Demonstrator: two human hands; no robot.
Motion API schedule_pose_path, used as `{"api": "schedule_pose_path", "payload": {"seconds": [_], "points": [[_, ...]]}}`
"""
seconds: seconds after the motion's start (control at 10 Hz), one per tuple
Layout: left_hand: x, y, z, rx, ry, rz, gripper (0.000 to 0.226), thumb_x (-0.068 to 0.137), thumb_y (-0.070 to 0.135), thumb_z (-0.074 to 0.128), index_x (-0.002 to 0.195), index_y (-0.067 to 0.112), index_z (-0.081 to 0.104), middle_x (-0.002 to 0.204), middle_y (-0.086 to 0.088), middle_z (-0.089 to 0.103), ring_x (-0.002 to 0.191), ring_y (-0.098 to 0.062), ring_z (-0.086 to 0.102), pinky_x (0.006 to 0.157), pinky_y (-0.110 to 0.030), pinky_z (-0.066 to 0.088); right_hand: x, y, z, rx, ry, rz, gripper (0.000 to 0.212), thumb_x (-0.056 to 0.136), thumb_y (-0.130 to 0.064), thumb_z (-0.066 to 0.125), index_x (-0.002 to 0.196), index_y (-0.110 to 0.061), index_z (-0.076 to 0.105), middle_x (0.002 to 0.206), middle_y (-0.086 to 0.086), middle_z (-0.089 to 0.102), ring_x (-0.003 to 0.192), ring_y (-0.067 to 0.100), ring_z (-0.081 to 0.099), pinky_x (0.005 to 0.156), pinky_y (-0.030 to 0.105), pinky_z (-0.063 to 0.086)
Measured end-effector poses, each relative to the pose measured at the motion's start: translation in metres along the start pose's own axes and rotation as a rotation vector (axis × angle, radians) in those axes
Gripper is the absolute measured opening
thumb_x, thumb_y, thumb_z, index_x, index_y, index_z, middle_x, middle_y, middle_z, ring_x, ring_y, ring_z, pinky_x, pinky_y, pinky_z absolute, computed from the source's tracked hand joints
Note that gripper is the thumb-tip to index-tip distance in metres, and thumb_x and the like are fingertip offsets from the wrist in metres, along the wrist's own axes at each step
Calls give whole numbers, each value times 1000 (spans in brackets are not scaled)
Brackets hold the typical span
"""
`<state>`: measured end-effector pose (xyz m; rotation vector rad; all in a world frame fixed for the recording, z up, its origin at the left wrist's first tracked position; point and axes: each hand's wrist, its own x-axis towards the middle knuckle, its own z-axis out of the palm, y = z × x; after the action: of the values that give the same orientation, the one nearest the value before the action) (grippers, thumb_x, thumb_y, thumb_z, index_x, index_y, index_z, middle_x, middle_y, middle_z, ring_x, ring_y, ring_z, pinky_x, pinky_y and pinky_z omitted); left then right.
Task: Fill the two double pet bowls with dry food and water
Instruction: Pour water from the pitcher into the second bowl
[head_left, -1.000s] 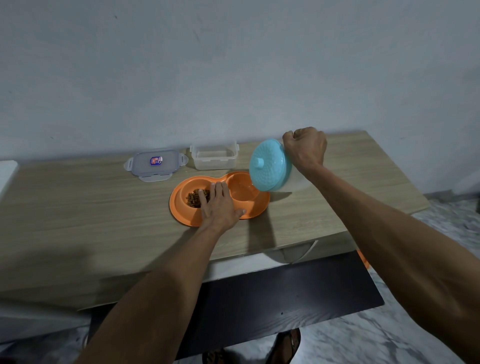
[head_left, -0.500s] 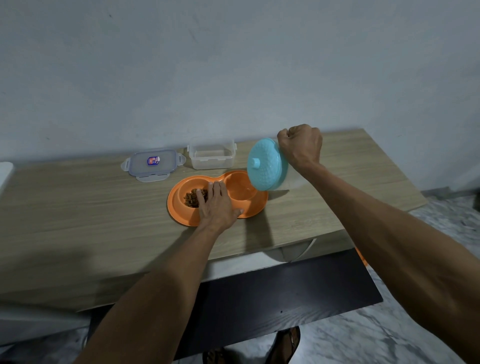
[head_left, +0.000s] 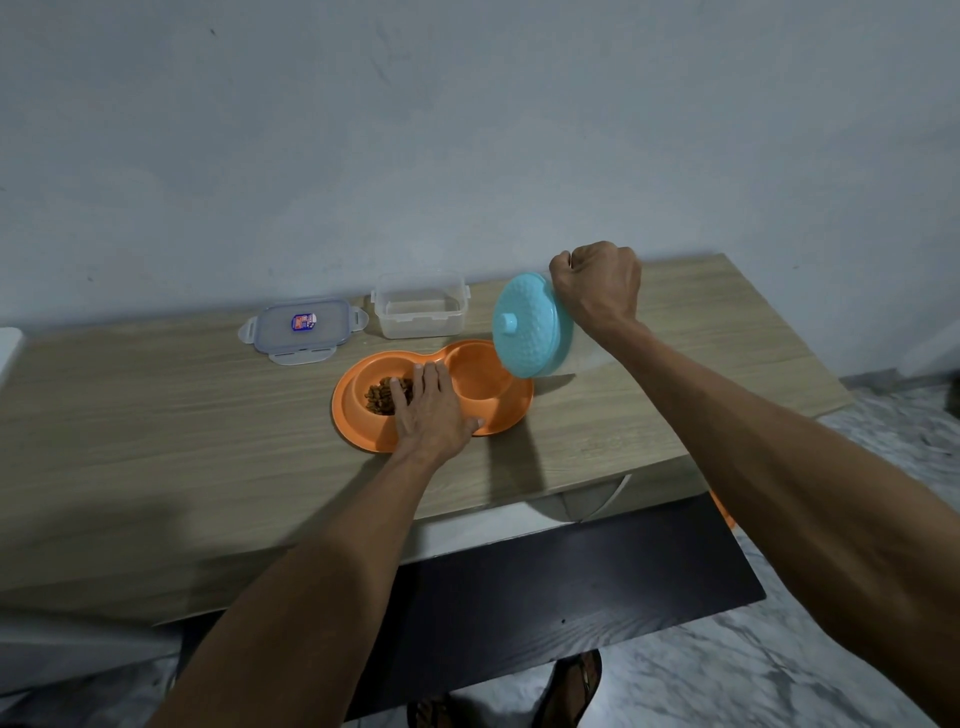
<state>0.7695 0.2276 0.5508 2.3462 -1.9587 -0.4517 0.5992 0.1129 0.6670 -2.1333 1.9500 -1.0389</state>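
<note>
Home room, wooden table (head_left: 156, 415) against plain wall (head_left: 467, 130), marble-patterned floor (head_left: 727, 675), orange pet bowl (head_left: 358, 415)

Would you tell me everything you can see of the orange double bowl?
The orange double bowl looks like smooth plastic, a peanut-shaped dish with two wells, flat on the wooden table. Its left well holds brown kibble; the right well shows no food. The left hand rests flat across its middle, and a tilted turquoise-lidded jug overhangs its right end.

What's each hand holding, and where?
Right hand grips the tilted teal-lidded jug behind its lid; exact hold hidden. Left hand rests flat on the orange double bowl, gripping nothing.
</note>
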Motion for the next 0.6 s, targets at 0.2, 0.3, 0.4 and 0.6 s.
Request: {"api": "schedule_pose_path", "payload": {"seconds": [0.2, 0.3, 0.4, 0.6], "points": [[1, 0, 1, 6, 0, 4, 103, 87, 57, 60, 156, 5, 5, 164, -12, 9, 153, -30, 2, 119, -58, 0, 1, -4, -4, -7, 9, -13, 51, 87, -24, 50, 40, -16, 31, 37, -3, 23, 41, 17, 24, 72, 40, 49], [2, -1, 3, 13, -7, 9, 103, 87, 57, 59, 156, 5, 4, 164, -13, 8, 153, -31, 1, 120, -58, 1, 1, -6, -5, -20, 17, -21, 53, 88, -23, 51, 40, -17, 28, 38, -2, 21, 41, 16, 20, 70, 40, 46], [2, -1, 4, 19, -8, 10, 103, 88, 58, 59, 156, 4, 3, 164, -14, 8, 153, -31, 0, 120, -58, 0, 2, -8, -6, -24, 14, -24, 53, 88, -23, 50, 40, -17, 30, 38, -2, 23, 42, 17, 23, 71, 40, 47], [3, -2, 4, 22, -7, 10, 103, 88, 58, 59, 156, 5, 3, 164, -14, 8, 153, -30, 0, 120, -58, 0, 4, -11, -7, -21, 19, -37, 52, 88, -22, 51, 40, -17, 30, 38, -3, 24, 42, 17, 24, 74, 41, 48]]}}
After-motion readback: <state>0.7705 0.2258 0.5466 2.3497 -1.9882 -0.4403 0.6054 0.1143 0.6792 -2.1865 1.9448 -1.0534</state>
